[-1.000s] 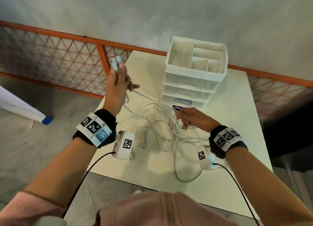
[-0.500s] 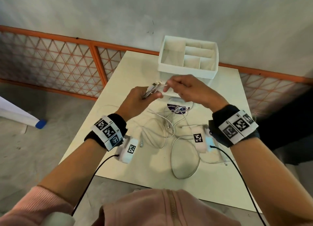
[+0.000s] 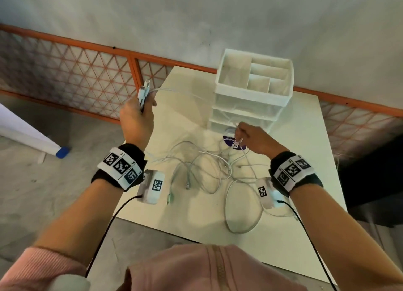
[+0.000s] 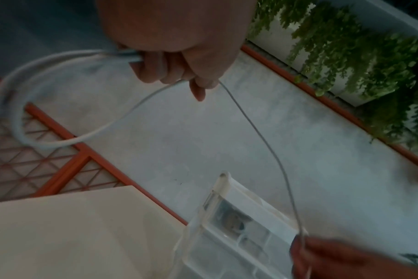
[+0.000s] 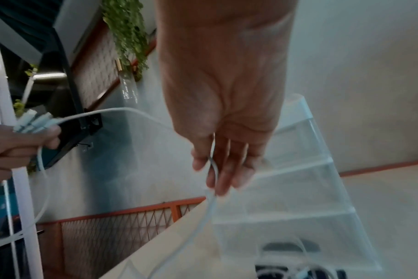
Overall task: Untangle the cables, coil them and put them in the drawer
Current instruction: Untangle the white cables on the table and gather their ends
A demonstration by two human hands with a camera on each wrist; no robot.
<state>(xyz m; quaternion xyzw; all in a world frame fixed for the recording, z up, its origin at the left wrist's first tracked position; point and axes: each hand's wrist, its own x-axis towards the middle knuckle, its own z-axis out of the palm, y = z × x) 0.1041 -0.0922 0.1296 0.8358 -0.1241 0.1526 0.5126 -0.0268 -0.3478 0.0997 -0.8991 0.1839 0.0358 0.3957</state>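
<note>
Several white plugs point(image 3: 144, 92) sit bunched in the left hand point(image 3: 136, 120), its grip closed round them; one cable point(image 3: 185, 93) runs to the right hand point(image 3: 254, 139), pinching it before the drawer unit point(image 3: 253, 92); untangling continues; next, draw it free of the tangle point(image 3: 209, 170) on the counter point(image 3: 192, 207).

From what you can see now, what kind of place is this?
Probably a semi-outdoor spot such as a patio or terrace: a rough concrete floor, an orange lattice fence and hanging green plants surround a small white table.
</note>
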